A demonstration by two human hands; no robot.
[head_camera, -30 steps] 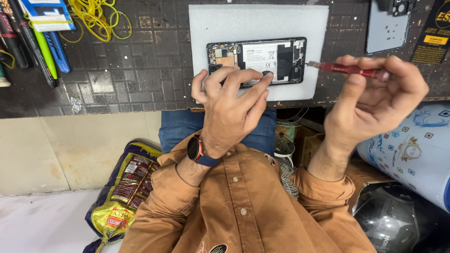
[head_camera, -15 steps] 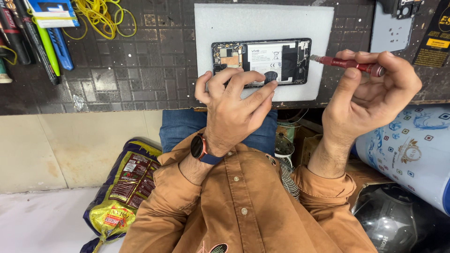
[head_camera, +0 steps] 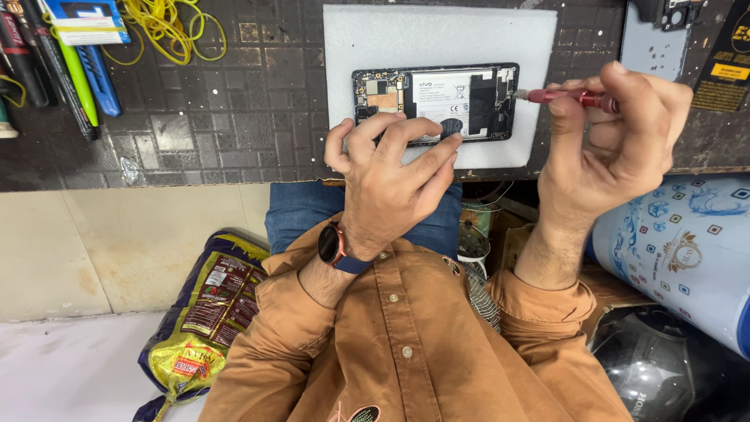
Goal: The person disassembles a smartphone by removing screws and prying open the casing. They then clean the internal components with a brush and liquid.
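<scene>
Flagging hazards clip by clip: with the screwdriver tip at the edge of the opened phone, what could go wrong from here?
1. The red screwdriver in the right hand meets the opened phone at its right end; a slip could gouge the exposed circuit board.
2. The left hand steadies the phone only by fingertips at the near edge, so it may slide on the white foam pad.
3. The pad reaches almost to the workbench edge; a loosened screw could roll off.
</scene>
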